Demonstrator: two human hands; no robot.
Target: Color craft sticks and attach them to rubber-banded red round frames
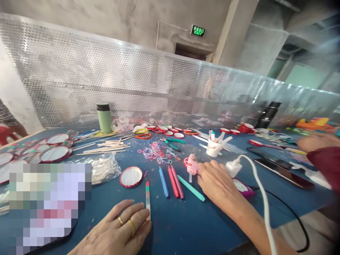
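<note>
Low in the middle, my left hand [127, 225], two gold rings on its fingers, has its fingertips and thumb closed at the lower end of a striped craft stick [148, 194]. The stick shows red, green and pale bands. My right hand [216, 180] is wrapped round a pink hot glue gun [193, 164]; a clear stick juts down from it, and my fingers hide its handle. Between the hands lie a blue marker [164, 182], two red and pink markers [175, 181] and a teal marker [191, 188]. A red-rimmed round disc [131, 176] sits just beyond the striped stick.
Colourful small clips [156, 152], pliers [174, 143] and wooden sticks [106, 147] lie farther back. Red-rimmed discs [54, 153] pile up at left. A white cup [213, 147], a white cable [261, 180] and a phone [283, 173] are at right, near another person's hand [316, 145].
</note>
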